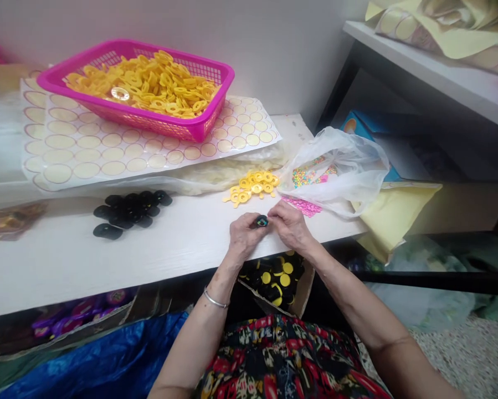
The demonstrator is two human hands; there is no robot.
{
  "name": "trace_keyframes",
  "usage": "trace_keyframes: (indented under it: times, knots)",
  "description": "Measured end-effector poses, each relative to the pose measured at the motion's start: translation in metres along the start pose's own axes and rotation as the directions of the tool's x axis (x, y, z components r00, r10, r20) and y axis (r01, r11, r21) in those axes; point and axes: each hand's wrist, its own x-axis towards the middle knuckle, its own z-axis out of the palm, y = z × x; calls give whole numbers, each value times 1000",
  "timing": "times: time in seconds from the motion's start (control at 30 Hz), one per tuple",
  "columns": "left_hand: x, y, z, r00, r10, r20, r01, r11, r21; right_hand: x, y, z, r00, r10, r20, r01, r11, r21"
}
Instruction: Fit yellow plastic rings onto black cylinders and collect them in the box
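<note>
My left hand (246, 235) is closed around a small round black plastic piece (262, 221), with specks of colour showing in its top. Close against its right side, my right hand (289, 226) has its fingertips pinched together; what they hold, if anything, is too small to make out. Just beyond my hands lies a small heap of yellow ring-shaped plastic pieces (255, 185). Pink little pieces (302, 206) are spread behind my right hand. A clear plastic bag (352, 166) with multicoloured beads (311, 173) lies open behind them. Several black plastic pieces (130, 210) are grouped to the left.
A pink basket (199, 131) full of yellow pieces stands on sticker sheets (91, 155) at the back. Below the table edge is a cardboard box (304, 293) of black and yellow pieces. A white shelf (431, 69) juts in at the right, above a yellow paper (398, 213).
</note>
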Motion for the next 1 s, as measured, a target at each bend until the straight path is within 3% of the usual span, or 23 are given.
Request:
trace_keyframes:
  times: [0.3, 0.53, 0.63, 0.77, 0.87, 1.0]
  knots:
    - [1, -4, 0, 999, 17, 33, -19, 998, 67, 11, -8, 8, 980, 22, 199, 39, 955, -295]
    - [1, -2, -2, 998, 43, 41, -46, 995, 91, 17, -20, 5, 946, -31, 324, 167, 900, -403]
    - [1, -5, 0, 999, 40, 37, -43, 995, 95, 16, -13, 4, 957, -54, 285, 121, 967, -225]
    - [2, -8, 2, 998, 55, 13, -56, 994, 91, 3, 5, -3, 996, 20, 92, -24, 998, 50]
    - [1, -9, 2, 999, 37, -11, -36, 997, 73, -12, 12, -9, 990, 133, -40, -136, 988, -70]
    - [0, -7, 2, 1000, -4, -21, 5, 999, 45, -26, 8, -7, 983, 186, 6, -172, 920, -353]
